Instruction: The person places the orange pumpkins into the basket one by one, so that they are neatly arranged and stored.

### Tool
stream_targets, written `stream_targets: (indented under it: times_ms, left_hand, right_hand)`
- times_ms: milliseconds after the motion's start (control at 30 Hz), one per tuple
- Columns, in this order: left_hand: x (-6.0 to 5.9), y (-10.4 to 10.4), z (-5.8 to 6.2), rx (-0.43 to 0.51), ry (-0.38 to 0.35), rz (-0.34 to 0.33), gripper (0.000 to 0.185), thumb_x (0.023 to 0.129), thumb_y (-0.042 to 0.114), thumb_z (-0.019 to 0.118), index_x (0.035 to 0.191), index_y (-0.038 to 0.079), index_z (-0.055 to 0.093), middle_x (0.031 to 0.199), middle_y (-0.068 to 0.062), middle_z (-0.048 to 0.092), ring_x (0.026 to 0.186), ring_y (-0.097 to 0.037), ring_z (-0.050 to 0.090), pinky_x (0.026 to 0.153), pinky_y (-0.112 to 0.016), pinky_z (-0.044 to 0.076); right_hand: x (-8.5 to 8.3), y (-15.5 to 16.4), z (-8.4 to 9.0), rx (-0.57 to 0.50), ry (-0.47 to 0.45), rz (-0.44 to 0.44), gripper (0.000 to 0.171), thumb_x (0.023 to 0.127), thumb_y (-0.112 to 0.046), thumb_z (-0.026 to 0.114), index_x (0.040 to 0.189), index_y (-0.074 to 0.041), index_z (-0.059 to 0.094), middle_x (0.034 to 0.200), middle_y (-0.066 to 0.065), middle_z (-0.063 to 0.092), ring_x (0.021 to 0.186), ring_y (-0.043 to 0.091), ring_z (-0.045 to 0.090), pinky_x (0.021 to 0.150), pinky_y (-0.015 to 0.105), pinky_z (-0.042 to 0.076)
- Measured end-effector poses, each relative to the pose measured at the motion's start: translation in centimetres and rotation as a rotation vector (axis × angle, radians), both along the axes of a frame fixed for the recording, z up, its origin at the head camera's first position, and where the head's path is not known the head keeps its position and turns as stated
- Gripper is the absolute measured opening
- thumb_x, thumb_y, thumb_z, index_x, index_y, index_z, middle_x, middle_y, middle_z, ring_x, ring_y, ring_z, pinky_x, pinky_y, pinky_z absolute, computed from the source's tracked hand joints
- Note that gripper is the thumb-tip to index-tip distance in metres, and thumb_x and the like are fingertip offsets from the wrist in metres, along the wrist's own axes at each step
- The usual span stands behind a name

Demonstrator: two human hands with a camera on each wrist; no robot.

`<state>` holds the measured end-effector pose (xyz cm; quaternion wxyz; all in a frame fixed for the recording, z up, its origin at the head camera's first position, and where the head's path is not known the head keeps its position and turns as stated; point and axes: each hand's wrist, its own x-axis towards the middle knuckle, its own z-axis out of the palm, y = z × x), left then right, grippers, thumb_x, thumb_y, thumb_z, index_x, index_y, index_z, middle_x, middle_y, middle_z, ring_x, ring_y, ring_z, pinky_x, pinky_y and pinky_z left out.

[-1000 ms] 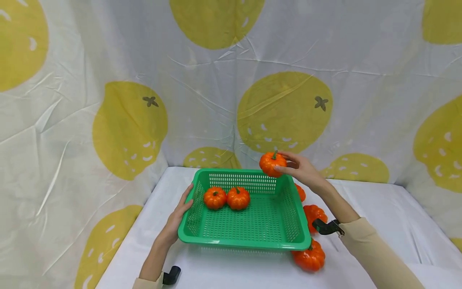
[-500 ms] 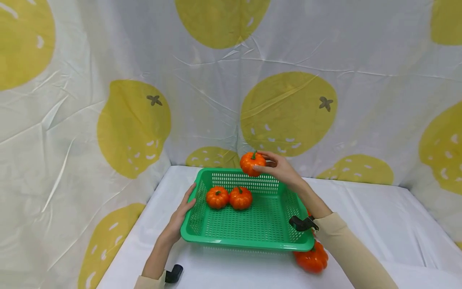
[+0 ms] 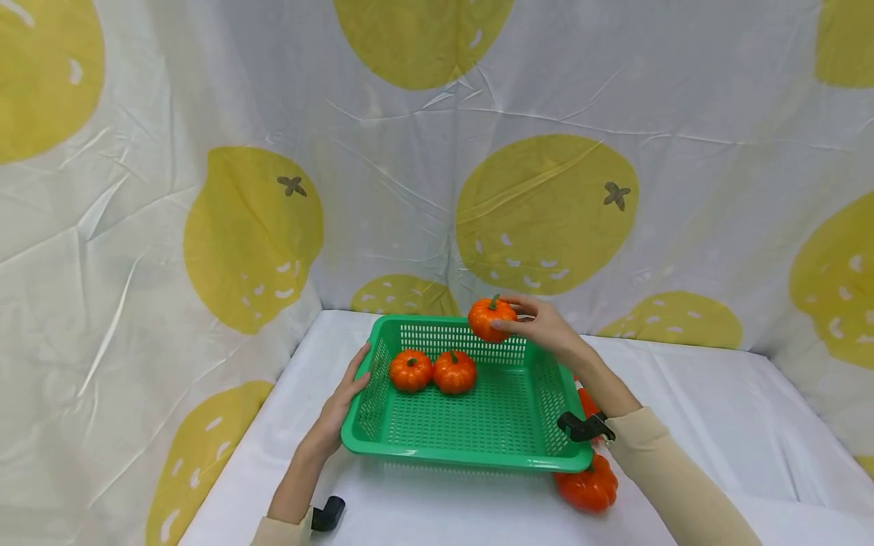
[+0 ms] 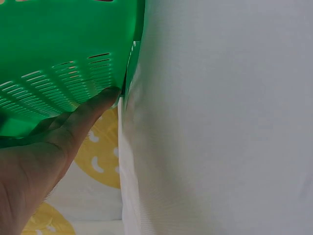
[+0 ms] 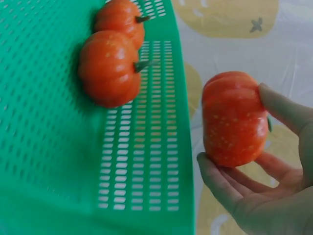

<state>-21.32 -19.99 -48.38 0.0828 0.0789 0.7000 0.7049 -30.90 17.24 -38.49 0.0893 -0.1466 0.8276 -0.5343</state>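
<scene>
A green slotted basket sits on the white table, with two small orange pumpkins side by side near its far left corner. My right hand pinches a third pumpkin in the air over the basket's far rim; the right wrist view shows this pumpkin between thumb and fingers, beside the basket wall. My left hand lies flat against the basket's left wall, fingers straight, and in the left wrist view its fingertips touch the green wall.
More orange pumpkins lie on the table right of the basket: one at its near right corner, another partly hidden behind my right forearm. A lemon-print cloth hangs close behind and to both sides.
My right hand carried the pumpkin left from beyond the basket's far right corner to over its far rim, then back a little right and slightly lower. The left hand stayed put.
</scene>
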Motion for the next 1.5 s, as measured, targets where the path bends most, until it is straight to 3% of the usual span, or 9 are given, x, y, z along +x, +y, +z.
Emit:
stream_targets:
  times_ms: [200,567,767,1133,1333,1500]
  left_hand:
    - [0.0,-0.1,0.1,-0.011,-0.005,0.002,0.061,0.112,0.041,0.035,0.166,0.039,0.009,0.176,-0.002,-0.005,0.162,-0.037,-0.003,0.125,-0.065,0.003]
    - [0.0,0.1,0.0,-0.012,-0.007,0.002,0.06,0.112,0.04,0.034,0.166,0.039,0.01,0.176,-0.003,-0.004,0.161,-0.036,-0.001,0.125,-0.064,0.004]
    - [-0.1,0.1,-0.1,-0.006,-0.007,-0.002,0.06,0.112,0.041,0.034,0.166,0.04,0.01,0.176,-0.003,-0.004,0.161,-0.036,-0.002,0.125,-0.064,0.003]
    - [0.0,0.0,-0.1,-0.008,-0.002,-0.002,0.06,0.111,0.042,0.035,0.166,0.04,0.01,0.176,-0.002,-0.003,0.161,-0.036,-0.002,0.125,-0.065,0.001]
    - [0.0,0.0,-0.1,0.003,0.002,-0.009,0.06,0.112,0.04,0.035,0.166,0.039,0.01,0.176,-0.001,-0.004,0.161,-0.035,-0.002,0.125,-0.063,0.001]
    - [0.0,-0.1,0.0,0.004,0.0,-0.015,0.06,0.112,0.04,0.035,0.166,0.04,0.01,0.176,-0.001,-0.004,0.162,-0.034,-0.002,0.126,-0.062,0.002]
  right_hand:
    - [0.8,1.6,-0.3,0.088,-0.002,0.035,0.071,0.094,-0.03,0.078,0.155,-0.01,0.048,0.157,0.022,0.048,0.143,0.044,0.046,0.114,0.056,0.042]
    - [2.8,1.3,-0.8,0.138,-0.042,0.064,0.07,0.092,-0.029,0.079,0.152,-0.004,0.051,0.149,0.027,0.054,0.131,0.041,0.059,0.107,0.05,0.048]
    - [3.2,0.7,-1.4,0.142,-0.053,0.086,0.069,0.095,-0.024,0.077,0.153,0.0,0.047,0.148,0.03,0.053,0.131,0.04,0.057,0.103,0.046,0.05]
    - [3.6,0.3,-3.1,0.243,-0.125,0.018,0.068,0.096,-0.02,0.075,0.151,0.003,0.044,0.141,0.034,0.05,0.124,0.042,0.054,0.104,0.053,0.047]
    - [4.0,0.0,-3.8,0.259,-0.173,-0.004,0.067,0.098,-0.017,0.071,0.151,0.007,0.038,0.146,0.034,0.046,0.13,0.045,0.05,0.111,0.058,0.042]
    - [4.3,-0.4,-4.6,0.253,-0.153,-0.031,0.063,0.096,-0.012,0.072,0.146,0.01,0.041,0.139,0.031,0.054,0.122,0.039,0.055,0.107,0.052,0.045]
